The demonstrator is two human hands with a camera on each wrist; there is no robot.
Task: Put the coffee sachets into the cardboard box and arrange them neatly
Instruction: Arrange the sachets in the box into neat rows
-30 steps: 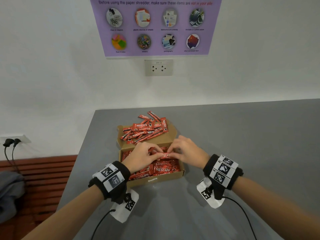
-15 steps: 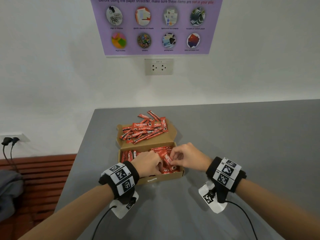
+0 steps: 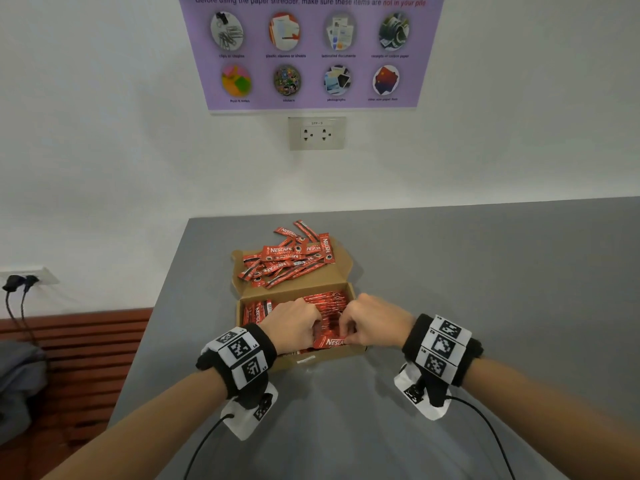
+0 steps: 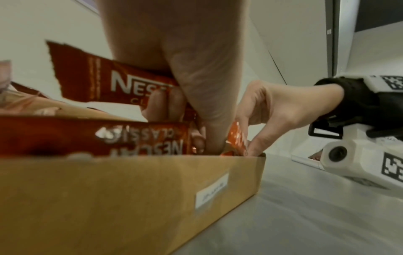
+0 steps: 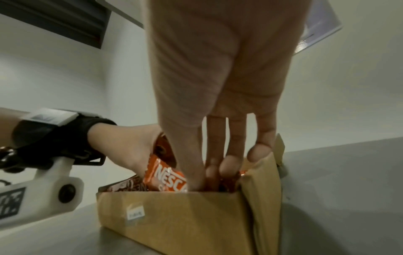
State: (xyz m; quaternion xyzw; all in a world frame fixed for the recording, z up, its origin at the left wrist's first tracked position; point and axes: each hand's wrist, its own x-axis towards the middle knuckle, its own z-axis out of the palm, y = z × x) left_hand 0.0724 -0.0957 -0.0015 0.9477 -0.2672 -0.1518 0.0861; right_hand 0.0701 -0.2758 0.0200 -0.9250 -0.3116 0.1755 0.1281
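Left hand [image 3: 294, 323] and right hand [image 3: 372, 320] both pinch red coffee sachets [image 3: 330, 341] standing inside the cardboard box [image 4: 130, 198] on the grey bench [image 3: 485, 271].

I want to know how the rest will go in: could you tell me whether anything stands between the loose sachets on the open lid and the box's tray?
Nothing solid does. The loose sachets lie on the open lid, just behind the tray. Only the left hand and right hand occupy the tray, working among sachets already inside.
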